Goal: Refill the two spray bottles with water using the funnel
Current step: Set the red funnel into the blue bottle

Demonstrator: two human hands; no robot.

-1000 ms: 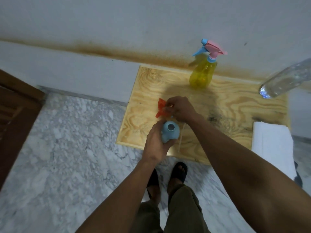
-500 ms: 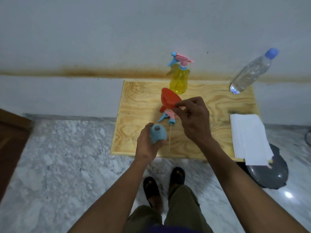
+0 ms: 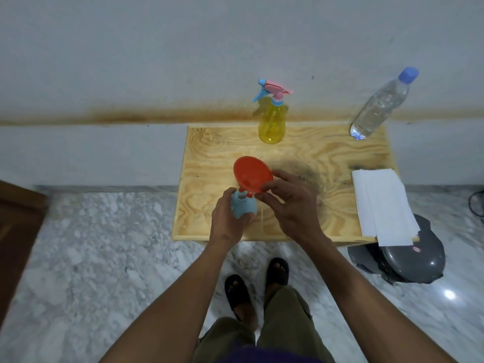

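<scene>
Head: plywood table (stained), marble floor

Red funnel — tilted at blue bottle

A home: marble floor; stained wall; low plywood table

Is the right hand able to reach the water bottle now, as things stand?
Probably not at once. The right hand pinches the orange funnel at the blue bottle. The water bottle stands capped at the table's far right corner, with open tabletop between, so the path is free once the funnel is released.
</scene>
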